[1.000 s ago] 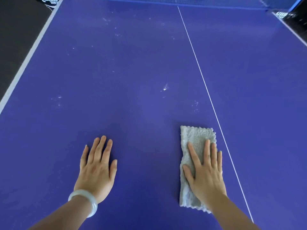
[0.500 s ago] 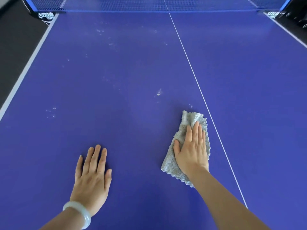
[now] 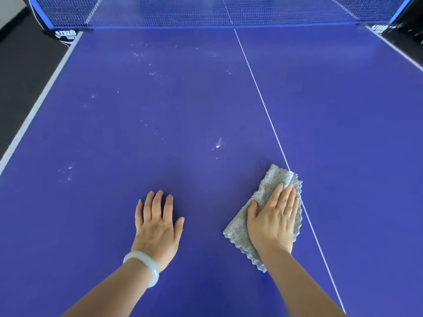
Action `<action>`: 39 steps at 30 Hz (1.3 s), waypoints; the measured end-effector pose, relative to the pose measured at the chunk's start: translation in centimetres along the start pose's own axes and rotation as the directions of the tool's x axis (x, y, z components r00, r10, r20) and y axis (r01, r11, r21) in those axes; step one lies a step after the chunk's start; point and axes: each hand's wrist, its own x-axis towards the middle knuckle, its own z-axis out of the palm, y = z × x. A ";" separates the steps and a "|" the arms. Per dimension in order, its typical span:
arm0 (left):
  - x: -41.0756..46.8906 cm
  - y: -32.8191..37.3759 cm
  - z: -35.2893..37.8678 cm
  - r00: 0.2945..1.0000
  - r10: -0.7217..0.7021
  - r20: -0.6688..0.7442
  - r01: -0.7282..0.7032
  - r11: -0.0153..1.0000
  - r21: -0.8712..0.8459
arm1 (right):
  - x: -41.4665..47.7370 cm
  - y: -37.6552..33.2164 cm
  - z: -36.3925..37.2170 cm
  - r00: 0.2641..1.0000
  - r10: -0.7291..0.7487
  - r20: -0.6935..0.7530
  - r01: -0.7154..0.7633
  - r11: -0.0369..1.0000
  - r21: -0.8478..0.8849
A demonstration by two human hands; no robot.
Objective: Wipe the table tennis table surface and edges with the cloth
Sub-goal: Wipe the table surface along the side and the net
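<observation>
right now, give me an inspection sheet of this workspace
surface: blue table, white specks scattered left of the centre line
job's things: grey cloth, crumpled, its right edge over the centre line
clutter: nothing seen
hands: left hand flat on bare table, bracelet on its wrist; right hand flat, pressing the cloth
cables: thin white cord at the far left corner
surroundings: net across the far end, dark floor to the left
</observation>
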 end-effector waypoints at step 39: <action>0.2 -0.8 1.0 0.997 0.001 -0.083 0.001 1.000 0.020 | 15.5 -10.3 0.5 0.944 -0.295 0.146 0.302 0.953 -0.025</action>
